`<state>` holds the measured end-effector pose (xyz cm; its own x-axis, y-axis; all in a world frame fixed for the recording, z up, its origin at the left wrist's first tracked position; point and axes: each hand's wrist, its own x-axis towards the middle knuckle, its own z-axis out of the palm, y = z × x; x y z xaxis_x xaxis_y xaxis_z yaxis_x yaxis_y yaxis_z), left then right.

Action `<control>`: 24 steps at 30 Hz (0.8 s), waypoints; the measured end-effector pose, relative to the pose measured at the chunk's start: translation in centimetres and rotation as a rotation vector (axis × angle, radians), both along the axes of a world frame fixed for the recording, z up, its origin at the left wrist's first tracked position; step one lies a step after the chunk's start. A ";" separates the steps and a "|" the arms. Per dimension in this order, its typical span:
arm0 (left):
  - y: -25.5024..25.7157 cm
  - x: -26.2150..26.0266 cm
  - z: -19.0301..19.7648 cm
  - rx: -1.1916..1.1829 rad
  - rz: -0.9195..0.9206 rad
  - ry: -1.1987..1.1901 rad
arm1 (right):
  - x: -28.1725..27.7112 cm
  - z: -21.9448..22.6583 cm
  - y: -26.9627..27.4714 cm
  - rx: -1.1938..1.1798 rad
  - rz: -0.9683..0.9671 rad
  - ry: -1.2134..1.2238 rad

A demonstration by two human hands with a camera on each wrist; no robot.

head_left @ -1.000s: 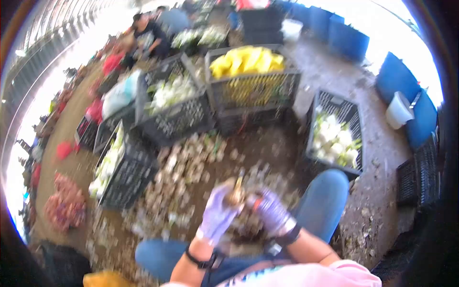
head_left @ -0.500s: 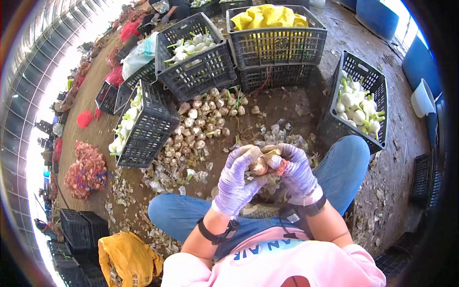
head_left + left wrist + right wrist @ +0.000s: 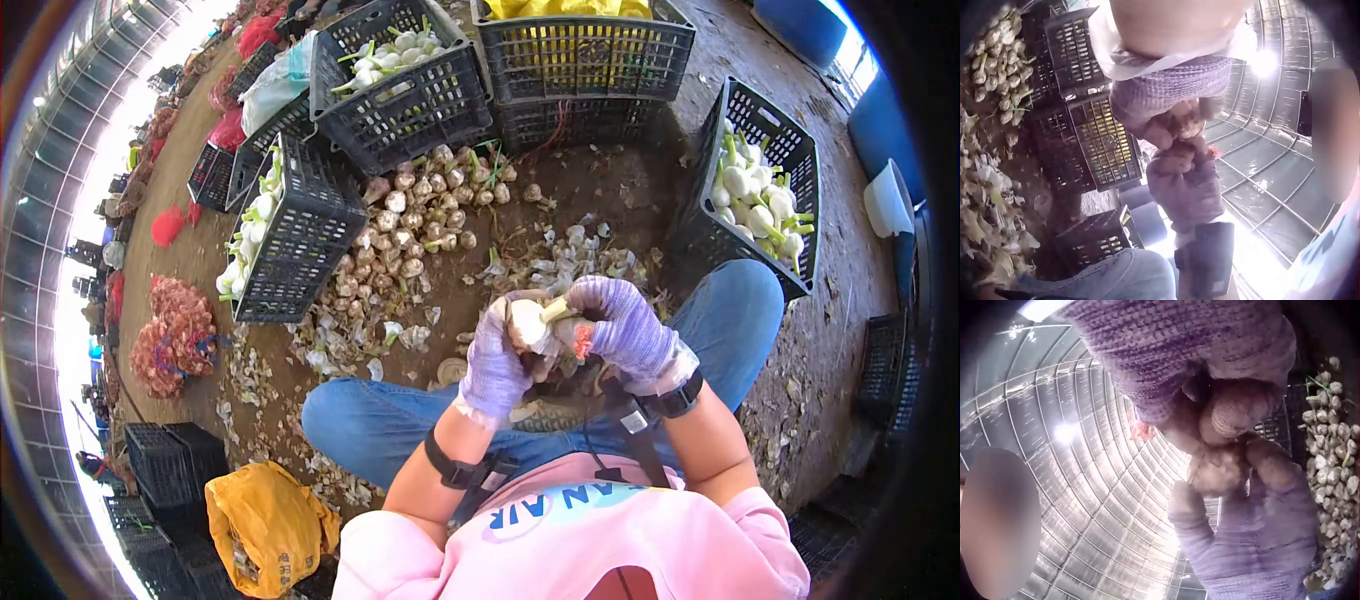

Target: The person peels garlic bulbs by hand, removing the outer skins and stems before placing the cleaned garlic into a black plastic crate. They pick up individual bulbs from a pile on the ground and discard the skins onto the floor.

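Both hands wear purple knit gloves and meet in front of the body in the head view. The left hand [image 3: 495, 358] curls its fingers round a garlic bulb [image 3: 527, 326], whose white side and short cut stem face up. At the bulb's right side the right hand [image 3: 630, 332] has its fingers bent against it, with something orange-red [image 3: 583, 341] at the fingers. In the right wrist view the bulb [image 3: 1219, 470] lies between the fingertips of both hands. Whether the right hand holds a tool is hidden.
Unpeeled bulbs [image 3: 412, 225] are heaped on the floor beyond the knees, with loose skins [image 3: 585, 258] nearer. Black crates of white bulbs stand at the left [image 3: 300, 245], back and right [image 3: 706, 240]. A yellow bag [image 3: 270, 515] lies at lower left.
Since half a second ago the bulb has turned, showing a white face and its stem instead of brown skin. Both hands sit slightly higher in the head view, which has shifted.
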<state>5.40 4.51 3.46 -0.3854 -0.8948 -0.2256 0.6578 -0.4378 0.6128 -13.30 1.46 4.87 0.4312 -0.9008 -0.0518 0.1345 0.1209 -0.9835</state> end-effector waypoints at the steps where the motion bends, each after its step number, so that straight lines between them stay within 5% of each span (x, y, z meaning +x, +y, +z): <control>1: -0.1 -0.4 -0.1 0.004 0.004 0.000 | 0.3 0.0 0.0 0.004 0.004 0.000; 5: -0.8 -1.5 -0.2 -0.031 0.178 -0.273 | 1.2 -1.2 0.0 -0.061 -0.156 0.079; 7: -0.1 -2.4 -0.3 -0.340 0.409 -0.749 | 2.0 -1.6 0.0 -0.535 -0.270 0.248; 9: 0.1 -2.8 0.0 -0.401 0.488 -0.883 | 2.7 -1.6 1.2 -0.443 -0.286 0.174; 11: 0.3 -2.4 1.6 -0.118 0.341 -0.437 | 2.4 -1.6 1.6 0.501 -0.065 -0.710; 17: -0.4 -2.1 1.7 -0.024 0.359 -0.203 | 3.4 -1.1 1.5 0.514 -0.135 -0.909; 19: -0.6 -1.5 0.9 -0.086 0.272 -0.038 | 3.0 -1.8 1.2 0.713 -0.084 -1.205; 23: -1.1 -0.9 0.9 -0.148 0.152 -0.009 | 2.8 -1.4 1.1 0.792 -0.127 -1.234; 24: -1.2 -1.8 2.2 -0.263 0.109 0.093 | 2.4 -0.8 0.9 0.663 -0.257 -1.068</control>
<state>3.61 3.30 5.69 -0.2917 -0.9551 0.0513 0.7510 -0.1955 0.6306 -10.86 2.34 4.03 0.3548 -0.8987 -0.2576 0.9076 0.3973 -0.1360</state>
